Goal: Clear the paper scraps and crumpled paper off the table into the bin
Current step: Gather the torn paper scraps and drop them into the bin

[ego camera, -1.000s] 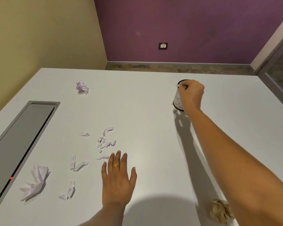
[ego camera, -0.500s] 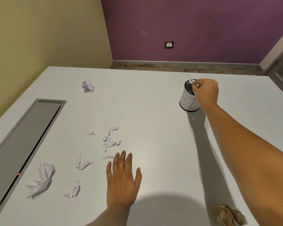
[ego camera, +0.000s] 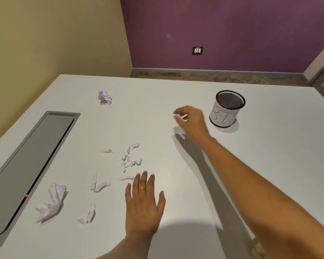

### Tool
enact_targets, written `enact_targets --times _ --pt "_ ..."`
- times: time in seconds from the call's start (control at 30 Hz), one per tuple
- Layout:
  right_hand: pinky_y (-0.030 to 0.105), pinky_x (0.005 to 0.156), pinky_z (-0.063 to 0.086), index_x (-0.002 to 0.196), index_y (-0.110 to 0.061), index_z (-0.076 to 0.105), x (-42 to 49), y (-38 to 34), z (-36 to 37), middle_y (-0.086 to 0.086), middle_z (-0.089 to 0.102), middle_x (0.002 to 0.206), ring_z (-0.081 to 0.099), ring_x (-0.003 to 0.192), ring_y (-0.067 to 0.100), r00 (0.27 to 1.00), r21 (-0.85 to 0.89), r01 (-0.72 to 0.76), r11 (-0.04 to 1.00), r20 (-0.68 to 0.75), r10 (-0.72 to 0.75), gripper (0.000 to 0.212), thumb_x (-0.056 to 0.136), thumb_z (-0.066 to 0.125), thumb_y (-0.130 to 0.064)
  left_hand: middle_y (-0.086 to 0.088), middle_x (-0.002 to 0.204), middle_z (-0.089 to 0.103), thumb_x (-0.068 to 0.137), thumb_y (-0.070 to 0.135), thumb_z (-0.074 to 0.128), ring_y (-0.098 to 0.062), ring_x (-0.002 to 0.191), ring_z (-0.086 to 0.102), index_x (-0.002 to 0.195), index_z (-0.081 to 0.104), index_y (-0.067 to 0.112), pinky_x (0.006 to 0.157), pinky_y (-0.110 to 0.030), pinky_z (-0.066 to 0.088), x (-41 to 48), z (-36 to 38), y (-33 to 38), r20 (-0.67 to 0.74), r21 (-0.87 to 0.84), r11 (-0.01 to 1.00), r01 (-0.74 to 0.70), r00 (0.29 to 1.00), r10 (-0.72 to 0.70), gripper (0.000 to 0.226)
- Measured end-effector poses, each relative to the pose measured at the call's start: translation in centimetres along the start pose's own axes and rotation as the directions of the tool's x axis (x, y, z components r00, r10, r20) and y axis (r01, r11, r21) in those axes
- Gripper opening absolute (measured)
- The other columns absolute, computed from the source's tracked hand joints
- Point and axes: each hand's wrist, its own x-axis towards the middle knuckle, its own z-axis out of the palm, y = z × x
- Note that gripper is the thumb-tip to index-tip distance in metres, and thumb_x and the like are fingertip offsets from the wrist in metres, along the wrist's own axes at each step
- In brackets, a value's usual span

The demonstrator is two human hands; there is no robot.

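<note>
A black mesh bin [ego camera: 223, 119] with a white label stands on the white table [ego camera: 281, 157] at the far right. My right hand [ego camera: 192, 119] hovers just left of the bin, blurred, its fingers loosely curled; nothing shows clearly between them. My left hand [ego camera: 143, 206] lies flat on the table with straight fingers, its fingertips beside several small paper scraps [ego camera: 129, 161]. A crumpled white paper [ego camera: 51, 201] lies near left. A crumpled lilac paper [ego camera: 105, 97] lies far left. A crumpled brown paper [ego camera: 257, 248] peeks out under my right forearm.
A long grey cable hatch [ego camera: 26, 165] is set into the table's left side, with a small red light at its edge. Yellow and purple walls and a strip of floor lie beyond the far table edge.
My right hand pinched a white scrap at the bin's rim; it has now pulled away to the left of the bin. The left hand has stayed flat on the table.
</note>
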Motion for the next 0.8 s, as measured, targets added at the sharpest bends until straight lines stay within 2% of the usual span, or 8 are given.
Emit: enact_targets --times 0.1,0.2,0.3,0.4,0.5,0.6,0.7,0.8 --pt "0.026 0.086 0.051 0.11 -0.003 0.065 -1.6 -1.3 3.1 0.015 0.064 0.114 0.061 0.103 0.026 0.955 0.085 -0.006 0.996 0.295 -0.02 0.03 0.081 0.07 -0.01 -0.007 0.13 0.059 0.083 0.041 0.027 -0.026 0.124 0.053 0.121 0.059 0.014 0.1 -0.05 0.042 0.0 0.1 0.0 -0.005 0.0 1.0 -0.001 1.0 0.001 0.056" --pt "0.005 0.09 0.039 0.123 -0.008 0.057 -3.0 -2.2 5.6 0.011 0.054 0.132 0.052 0.121 0.023 0.836 0.114 -0.008 0.993 0.545 -0.056 0.05 0.077 0.075 -0.018 -0.007 0.128 0.06 0.083 0.041 0.028 -0.026 0.122 0.054 0.12 0.06 0.014 0.099 -0.051 0.043 0.1 0.1 0.1 -0.006 0.005 1.0 0.004 1.0 -0.004 0.055" --pt "0.025 0.112 0.022 0.137 -0.016 0.042 -3.7 -2.4 7.5 0.008 0.032 0.151 0.029 0.14 0.02 0.702 -0.007 0.151 0.989 0.705 -0.102 0.069 0.077 0.075 -0.026 -0.007 0.127 0.062 0.082 0.041 0.029 -0.026 0.121 0.055 0.118 0.061 0.015 0.098 -0.05 0.044 0.1 0.2 0.0 -0.005 0.024 1.0 0.008 1.0 -0.008 0.055" --pt "0.033 0.115 0.019 0.141 -0.02 0.035 -4.2 -2.4 8.7 0.006 0.019 0.157 0.021 0.143 0.021 0.639 -0.019 0.155 0.988 0.764 -0.085 0.076 0.077 0.074 -0.024 -0.007 0.126 0.062 0.082 0.041 0.03 -0.026 0.119 0.057 0.118 0.061 0.015 0.097 -0.049 0.045 0.2 0.2 -0.1 -0.003 0.036 0.999 0.006 1.0 -0.006 0.054" --pt "0.033 0.116 0.019 0.141 -0.018 0.036 -4.7 -2.3 9.5 0.006 0.02 0.156 0.022 0.143 0.021 0.644 -0.025 0.167 0.986 0.76 -0.09 0.071 0.08 0.072 -0.019 -0.008 0.124 0.064 0.082 0.041 0.03 -0.026 0.117 0.058 0.116 0.062 0.015 0.095 -0.05 0.046 0.2 0.2 0.0 -0.002 0.043 0.999 0.007 1.0 -0.007 0.054" --pt "0.034 0.115 0.025 0.135 -0.014 0.046 -5.0 -2.1 10.0 0.008 0.034 0.151 0.031 0.139 0.022 0.702 -0.031 0.186 0.982 0.704 -0.111 0.055 0.084 0.066 -0.015 -0.007 0.123 0.064 0.082 0.041 0.03 -0.026 0.117 0.058 0.116 0.062 0.015 0.095 -0.05 0.046 0.2 0.3 -0.1 -0.008 0.043 0.999 0.005 1.0 -0.005 0.053" --pt "0.035 0.107 0.036 0.122 -0.009 0.059 -5.4 -1.8 9.9 0.01 0.051 0.138 0.045 0.128 0.024 0.778 -0.031 0.2 0.979 0.613 -0.139 0.036 0.087 0.061 -0.013 -0.007 0.125 0.063 0.083 0.041 0.03 -0.026 0.119 0.057 0.117 0.061 0.015 0.096 -0.05 0.046 0.3 0.4 -0.2 -0.016 0.034 0.999 0.004 1.0 -0.003 0.053" --pt "0.032 0.093 0.043 0.107 -0.002 0.067 -5.7 -1.6 9.5 0.012 0.065 0.117 0.054 0.112 0.026 0.819 -0.045 0.242 0.969 0.544 -0.179 0.022 0.089 0.058 -0.01 -0.008 0.127 0.062 0.083 0.041 0.029 -0.027 0.121 0.055 0.119 0.06 0.015 0.098 -0.05 0.044 0.2 0.5 -0.2 -0.022 0.027 1.0 0.006 1.0 -0.005 0.054"
